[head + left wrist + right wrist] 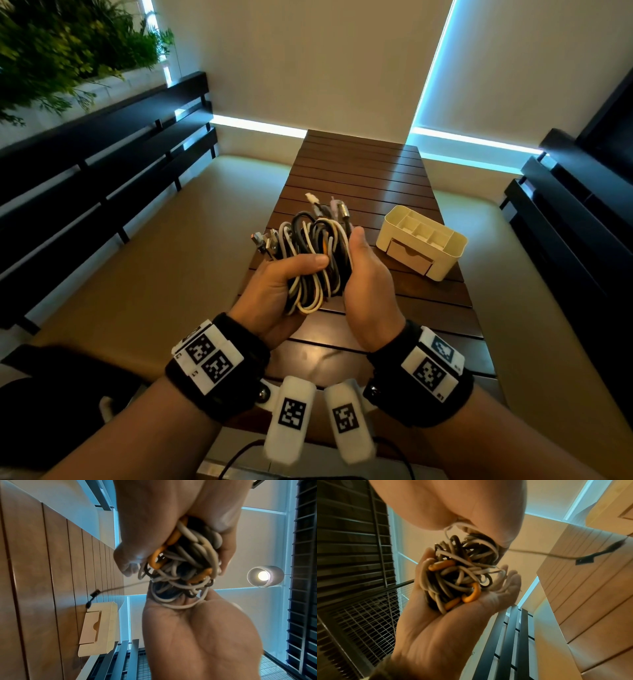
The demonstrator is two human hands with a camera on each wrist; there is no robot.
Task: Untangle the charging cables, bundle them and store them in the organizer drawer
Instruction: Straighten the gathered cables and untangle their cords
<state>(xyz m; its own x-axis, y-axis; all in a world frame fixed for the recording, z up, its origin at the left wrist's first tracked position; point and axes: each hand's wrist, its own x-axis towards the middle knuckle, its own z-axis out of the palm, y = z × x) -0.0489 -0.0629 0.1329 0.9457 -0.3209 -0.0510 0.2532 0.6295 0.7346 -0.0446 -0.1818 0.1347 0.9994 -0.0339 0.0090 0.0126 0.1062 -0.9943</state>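
Got my left hand [274,291] and right hand [368,291] curled round the cables [315,260] so loops stay gathered; drawer [409,257] waits near the table's right edge.

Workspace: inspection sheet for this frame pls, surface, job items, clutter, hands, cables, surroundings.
Surface: dark slatted wooden table, narrow, running away from the person.
Job's things: cream organizer on the table's right side, drawer closed, top compartments look empty.
Clutter: nothing seen on the table.
Hands: left hand grips the cable tangle, thumb across it; right hand cups its right side.
Cables: white, black and orange strands knotted together, held above the table; connector ends stick out at top and left.
Surroundings: dark slatted benches both sides, greenery upper left, lit window strips, hanging lamp.
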